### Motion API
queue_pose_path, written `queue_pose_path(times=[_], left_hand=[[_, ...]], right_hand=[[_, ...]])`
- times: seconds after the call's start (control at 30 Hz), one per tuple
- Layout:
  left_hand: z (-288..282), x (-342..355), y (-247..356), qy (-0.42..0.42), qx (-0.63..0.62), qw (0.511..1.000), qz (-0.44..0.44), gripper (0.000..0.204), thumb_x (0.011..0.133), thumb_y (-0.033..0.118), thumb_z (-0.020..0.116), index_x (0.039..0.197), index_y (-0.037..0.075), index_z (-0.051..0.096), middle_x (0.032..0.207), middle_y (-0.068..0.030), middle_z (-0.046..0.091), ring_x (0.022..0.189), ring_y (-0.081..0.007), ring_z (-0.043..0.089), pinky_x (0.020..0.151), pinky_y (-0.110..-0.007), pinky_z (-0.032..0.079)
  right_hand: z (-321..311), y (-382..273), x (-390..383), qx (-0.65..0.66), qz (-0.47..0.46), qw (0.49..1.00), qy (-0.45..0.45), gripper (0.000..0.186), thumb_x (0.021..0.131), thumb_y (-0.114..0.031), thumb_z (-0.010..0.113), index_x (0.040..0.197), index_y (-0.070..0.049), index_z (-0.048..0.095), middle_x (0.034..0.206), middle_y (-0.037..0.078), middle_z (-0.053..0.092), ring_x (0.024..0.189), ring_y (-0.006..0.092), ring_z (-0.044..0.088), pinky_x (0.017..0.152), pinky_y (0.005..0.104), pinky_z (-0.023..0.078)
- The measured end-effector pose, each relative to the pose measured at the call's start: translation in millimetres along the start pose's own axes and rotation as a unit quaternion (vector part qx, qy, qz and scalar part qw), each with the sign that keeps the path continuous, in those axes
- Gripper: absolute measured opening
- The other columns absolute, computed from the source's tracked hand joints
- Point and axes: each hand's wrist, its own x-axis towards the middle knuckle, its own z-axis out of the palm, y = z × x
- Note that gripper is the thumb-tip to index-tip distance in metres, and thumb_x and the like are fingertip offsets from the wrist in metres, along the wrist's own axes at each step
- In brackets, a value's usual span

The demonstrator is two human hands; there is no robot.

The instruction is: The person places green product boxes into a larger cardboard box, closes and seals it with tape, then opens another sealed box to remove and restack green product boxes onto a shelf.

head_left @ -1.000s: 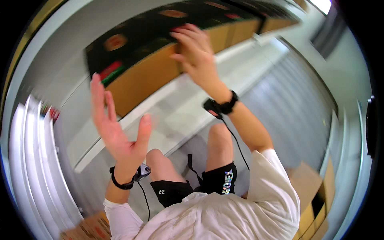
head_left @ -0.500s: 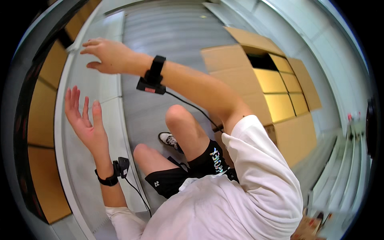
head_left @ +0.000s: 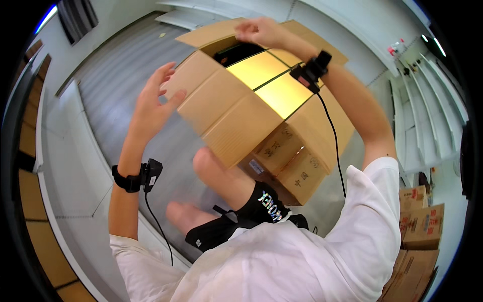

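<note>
A large open cardboard carton (head_left: 216,108) stands on the floor in front of me, its flaps folded outward. Shiny gold boxes (head_left: 284,90) sit inside it in rows, with a dark gap (head_left: 236,53) at the far left corner. My right hand (head_left: 261,32) hangs over the carton's far side near that gap, fingers loosely bent and slightly blurred, with nothing visible in them. Beside the left flap is my left hand (head_left: 153,108), its fingers apart and empty. Whether its thumb touches the flap I cannot tell.
Along the left runs a white ledge (head_left: 75,151) below a dark-framed shelf holding brown boxes (head_left: 32,196). White shelving (head_left: 427,110) stands at the right. Brown cartons (head_left: 422,226) are stacked at the lower right. My knees (head_left: 206,161) are close to the carton.
My view has swung right, away from the shelf. Both hands have left the ledge on the left; the right now reaches over the carton and the left is beside its flap.
</note>
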Motion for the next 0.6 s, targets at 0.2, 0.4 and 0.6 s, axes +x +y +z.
queue_pose_path(times=[0.2,0.4,0.6], left_hand=[[67,78,-14,-0.174,0.072,0.981,0.048,0.063,0.09,0.038,0.067,0.141,0.005,0.049,0.14,-0.0174,0.053,0.131,-0.0302,0.049,0.108,-0.04,0.04],[146,140,-31,-0.273,0.141,0.948,0.082,0.08,0.084,0.053,0.066,0.136,-0.006,0.05,0.142,-0.0285,0.045,0.132,-0.0389,0.045,0.109,-0.042,0.039],[169,135,-15,-0.353,0.331,0.871,0.084,0.098,0.083,0.068,0.057,0.136,-0.014,0.044,0.147,-0.0377,0.032,0.14,-0.0467,0.031,0.113,-0.046,0.034]], right_hand=[[33,74,-86,-0.031,0.077,0.981,-0.175,0.079,0.081,-0.06,0.068,0.141,-0.011,0.052,0.143,0.022,0.048,0.129,0.0386,0.047,0.106,0.0432,0.041],[41,113,-81,0.032,0.072,0.969,-0.233,0.09,0.077,-0.054,0.075,0.15,-0.016,0.04,0.156,0.025,0.028,0.143,0.0391,0.031,0.113,0.0399,0.032],[28,111,-68,0.104,0.093,0.944,-0.297,0.089,0.077,-0.043,0.08,0.153,-0.024,0.036,0.162,0.018,0.019,0.149,0.0303,0.02,0.117,0.0382,0.023]])
